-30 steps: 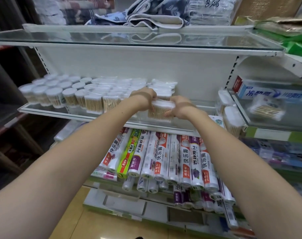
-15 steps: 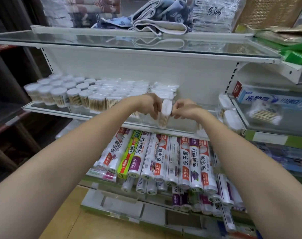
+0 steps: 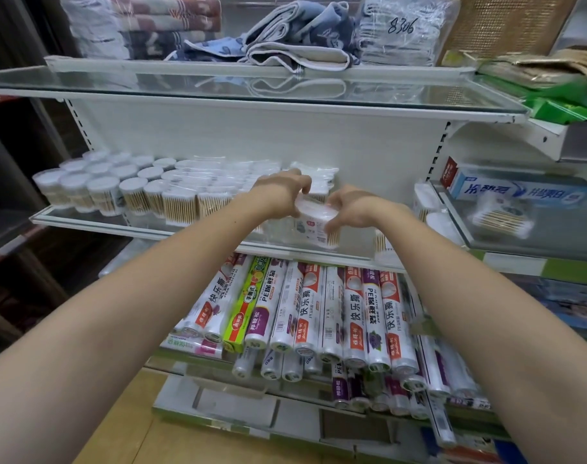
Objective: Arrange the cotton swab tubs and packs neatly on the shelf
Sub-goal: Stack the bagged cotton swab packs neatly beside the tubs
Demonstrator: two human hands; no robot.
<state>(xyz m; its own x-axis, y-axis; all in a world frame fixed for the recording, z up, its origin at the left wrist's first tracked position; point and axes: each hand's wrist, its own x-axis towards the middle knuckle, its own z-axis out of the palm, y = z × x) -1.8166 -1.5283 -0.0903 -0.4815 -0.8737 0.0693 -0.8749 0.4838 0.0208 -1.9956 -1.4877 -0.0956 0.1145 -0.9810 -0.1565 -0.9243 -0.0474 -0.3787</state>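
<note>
Presently, reading left to right from the head view. Well to the left of the left hand (image 3: 280, 192), round cotton swab tubs (image 3: 101, 192) stand upright in rows on the glass shelf (image 3: 84, 218), white lids up, wooden sticks showing through the clear walls. Closer to that hand the rows run into clear-wrapped swab packs (image 3: 215, 182), which I read as blurred; I cannot count them.

Left hand: fingers curled over the top left edge of a cotton swab pack (image 3: 313, 222), gripping it. The pack sits between the two hands at the front of the shelf, white top up, label facing me, stick ends showing at its lower right. Whether its base touches the glass I cannot tell.

Right hand (image 3: 352, 209): fingers curled down over the pack's right edge, gripping it too. Behind both hands, more wrapped swab packs (image 3: 318, 175) lie against the back panel.

Below the hands, plastic wrap rolls (image 3: 318, 309) lie side by side on the lower shelf. Right of the right hand, more swab tubs (image 3: 429, 209) sit at the shelf end; farther right, a toothpaste box (image 3: 519, 192).
</note>
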